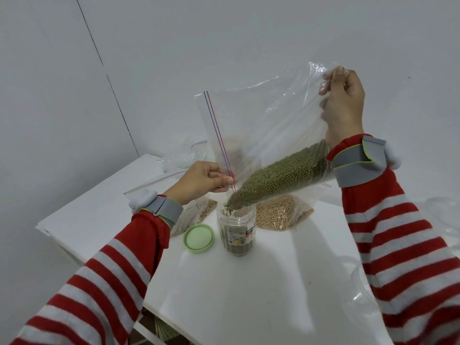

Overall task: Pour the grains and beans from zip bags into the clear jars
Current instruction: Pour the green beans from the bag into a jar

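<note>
Both left hand [201, 180] and right hand [343, 105] pinch the zip bag [261, 120] (beans [281, 178] spilling into jar [236, 230]).

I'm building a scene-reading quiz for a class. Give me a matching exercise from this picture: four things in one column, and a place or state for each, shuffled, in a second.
Things:
1 lid
2 jar
3 tan beans
4 right hand

Places or states:
A upright under the held bag's mouth
B lying left of the jar
C pinching the held bag's raised corner
D bagged, flat behind the jar

Pairs: 1-B, 2-A, 3-D, 4-C
</note>
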`<state>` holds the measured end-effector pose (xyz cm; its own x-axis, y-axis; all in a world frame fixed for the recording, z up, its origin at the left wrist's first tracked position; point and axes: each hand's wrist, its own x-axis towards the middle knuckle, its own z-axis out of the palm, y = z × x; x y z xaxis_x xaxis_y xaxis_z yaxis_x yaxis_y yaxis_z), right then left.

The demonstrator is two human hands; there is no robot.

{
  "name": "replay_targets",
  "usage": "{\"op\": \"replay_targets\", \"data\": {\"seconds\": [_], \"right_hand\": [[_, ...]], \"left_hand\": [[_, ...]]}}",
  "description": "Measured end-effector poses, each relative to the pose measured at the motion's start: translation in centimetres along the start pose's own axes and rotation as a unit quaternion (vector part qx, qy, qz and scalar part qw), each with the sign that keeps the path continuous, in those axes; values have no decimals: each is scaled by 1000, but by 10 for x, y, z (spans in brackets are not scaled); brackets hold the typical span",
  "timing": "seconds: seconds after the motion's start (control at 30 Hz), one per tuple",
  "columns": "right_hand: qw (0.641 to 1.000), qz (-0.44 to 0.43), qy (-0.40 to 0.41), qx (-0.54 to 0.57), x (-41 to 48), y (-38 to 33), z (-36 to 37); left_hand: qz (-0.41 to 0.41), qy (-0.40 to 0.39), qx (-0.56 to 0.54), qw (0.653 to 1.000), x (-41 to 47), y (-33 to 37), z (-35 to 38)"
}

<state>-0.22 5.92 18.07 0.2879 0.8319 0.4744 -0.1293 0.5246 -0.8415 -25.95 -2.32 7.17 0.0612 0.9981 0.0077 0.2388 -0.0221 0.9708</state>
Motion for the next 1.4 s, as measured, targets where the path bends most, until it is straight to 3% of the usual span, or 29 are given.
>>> {"op": "replay_targets", "data": {"seconds": [1.4], "right_hand": [[1000, -7, 7, 9, 2, -1, -3]], "left_hand": [[-7, 4, -4, 1000, -3, 3, 2]]}}
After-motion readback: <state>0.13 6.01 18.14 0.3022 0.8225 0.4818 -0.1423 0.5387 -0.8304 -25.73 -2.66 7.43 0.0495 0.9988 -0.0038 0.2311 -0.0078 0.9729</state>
